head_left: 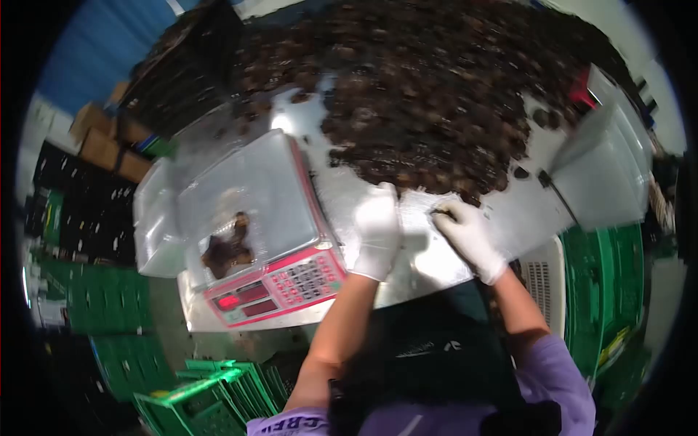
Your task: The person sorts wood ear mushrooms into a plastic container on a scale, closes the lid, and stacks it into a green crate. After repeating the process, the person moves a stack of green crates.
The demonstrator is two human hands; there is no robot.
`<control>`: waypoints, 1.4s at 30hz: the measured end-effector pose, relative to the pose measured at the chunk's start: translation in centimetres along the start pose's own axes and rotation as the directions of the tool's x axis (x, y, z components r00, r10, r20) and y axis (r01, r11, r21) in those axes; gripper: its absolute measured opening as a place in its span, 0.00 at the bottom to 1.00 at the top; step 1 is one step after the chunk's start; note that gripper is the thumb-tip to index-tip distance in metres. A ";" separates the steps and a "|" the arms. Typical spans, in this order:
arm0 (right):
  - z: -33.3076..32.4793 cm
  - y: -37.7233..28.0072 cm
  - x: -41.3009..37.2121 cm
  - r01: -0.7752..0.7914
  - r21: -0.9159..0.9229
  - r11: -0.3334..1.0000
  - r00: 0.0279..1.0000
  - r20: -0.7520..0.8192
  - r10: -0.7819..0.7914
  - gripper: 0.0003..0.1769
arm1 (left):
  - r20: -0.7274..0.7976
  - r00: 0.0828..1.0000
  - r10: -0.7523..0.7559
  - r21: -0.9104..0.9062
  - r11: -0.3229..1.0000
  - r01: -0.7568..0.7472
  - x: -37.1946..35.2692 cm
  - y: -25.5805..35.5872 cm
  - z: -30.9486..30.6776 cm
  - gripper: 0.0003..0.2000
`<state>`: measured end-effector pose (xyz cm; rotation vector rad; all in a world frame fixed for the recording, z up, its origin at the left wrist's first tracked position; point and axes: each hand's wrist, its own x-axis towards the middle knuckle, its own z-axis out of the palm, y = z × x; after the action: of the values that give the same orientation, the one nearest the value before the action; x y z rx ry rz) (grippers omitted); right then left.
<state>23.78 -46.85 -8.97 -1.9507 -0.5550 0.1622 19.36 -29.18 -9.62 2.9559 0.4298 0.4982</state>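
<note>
A large heap of wet-looking dark brown pieces, like mushrooms (429,102), covers the far part of the metal table (334,174). My left hand (378,232), in a white glove, reaches to the near edge of the heap; its fingers look stretched forward, though blurred. To the right, my right hand (471,238), also gloved, has curled fingers closed on a small dark piece (439,212). A pink-rimmed weighing scale (298,283) stands left of my hands. On its clear plastic tray (269,174) lie a few dark brown pieces (227,254).
Clear plastic containers stand left of the scale (156,221) and at the table's right (603,160). Green crates are stacked at right (603,283), at left (109,298) and below the table (196,400). A black crate (182,80) sits at back left, near cardboard boxes (109,145).
</note>
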 end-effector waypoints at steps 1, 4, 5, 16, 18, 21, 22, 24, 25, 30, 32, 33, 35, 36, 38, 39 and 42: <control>-2.0 -3.9 0.1 -0.427 0.208 0.880 0.903 0.157 0.400 0.07 | -0.114 0.992 0.061 -0.039 0.997 -0.066 -0.6 -0.3 0.1 0.08; -2.7 -3.8 1.0 -0.427 0.456 0.781 0.896 0.100 0.432 0.06 | -0.048 0.998 -0.045 -0.111 0.993 0.039 -1.0 0.1 -2.3 0.06; -2.6 -3.8 1.4 -0.388 0.485 0.784 0.914 0.095 0.394 0.08 | -0.043 0.997 -0.069 -0.154 0.986 0.061 -1.0 -0.1 -3.3 0.05; 9.0 -20.0 5.8 -0.357 0.642 0.679 0.903 0.422 0.076 0.16 | -0.491 0.805 -0.332 -0.322 0.928 0.186 -5.4 -11.7 -20.3 0.10; 11.8 -22.1 5.9 -0.149 0.647 0.748 0.896 0.409 -0.175 0.15 | -0.442 0.813 -0.379 -0.317 0.914 0.253 -6.1 -15.2 -20.1 0.09; 18.4 -23.4 6.2 0.348 0.406 0.845 0.854 0.234 -0.464 0.19 | -0.308 0.848 -0.432 -0.212 0.900 0.381 -7.3 -19.1 -19.5 0.13; 18.9 -24.0 5.8 0.425 0.244 0.872 0.824 0.294 -0.484 0.21 | -0.235 0.868 -0.437 -0.159 0.899 0.409 -7.7 -20.1 -19.4 0.16; 19.0 -24.3 4.8 0.579 0.010 0.816 0.761 0.354 -0.544 0.26 | -0.145 0.888 -0.437 -0.314 0.871 0.377 -8.6 -21.4 -18.7 0.20; 18.5 -23.7 4.9 0.572 0.006 0.820 0.767 0.351 -0.537 0.26 | -0.103 0.872 -0.478 -0.380 0.829 0.410 -8.8 -21.7 -18.6 0.21; 11.6 -15.7 9.4 0.510 -0.462 0.725 0.853 0.161 -0.496 0.27 | -0.231 0.894 -0.385 -0.143 0.922 0.360 -9.1 -18.4 -21.3 0.27; 8.0 -11.2 11.2 0.362 -0.627 0.689 0.932 0.239 -0.272 0.26 | -0.276 0.886 -0.373 -0.130 0.928 0.350 -8.9 -15.8 -21.9 0.27; 7.1 -8.2 11.3 0.335 -0.723 0.604 0.940 0.216 -0.263 0.24 | -0.301 0.896 -0.328 -0.230 0.936 0.266 -8.8 -14.6 -21.9 0.25; 4.7 -5.3 10.5 0.410 -0.669 0.620 0.912 0.327 -0.249 0.20 | -0.311 0.910 -0.273 -0.375 0.916 0.146 -7.9 -10.2 -21.8 0.20; 4.0 -4.8 9.8 0.409 -0.637 0.653 0.912 0.294 -0.285 0.18 | -0.273 0.943 -0.190 -0.424 0.904 0.060 -7.6 -8.5 -20.7 0.19; 3.0 -3.5 8.4 0.422 -0.570 0.705 0.901 0.173 -0.399 0.12 | -0.116 0.993 -0.037 -0.446 0.895 -0.019 -6.8 -5.0 -18.0 0.19; 2.6 -3.0 7.9 0.396 -0.576 0.716 0.905 0.112 -0.411 0.09 | -0.043 0.999 0.029 -0.499 0.865 -0.046 -6.2 -3.5 -16.3 0.20; 0.6 -2.6 6.5 0.418 -0.460 0.783 0.880 -0.009 -0.475 0.06 | 0.073 0.990 0.120 -0.454 0.888 -0.074 -4.8 -1.3 -9.3 0.19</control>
<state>28.52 -42.54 -6.05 -2.1809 -1.0273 -0.4286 11.51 -28.78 -2.53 2.5415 0.1291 0.3932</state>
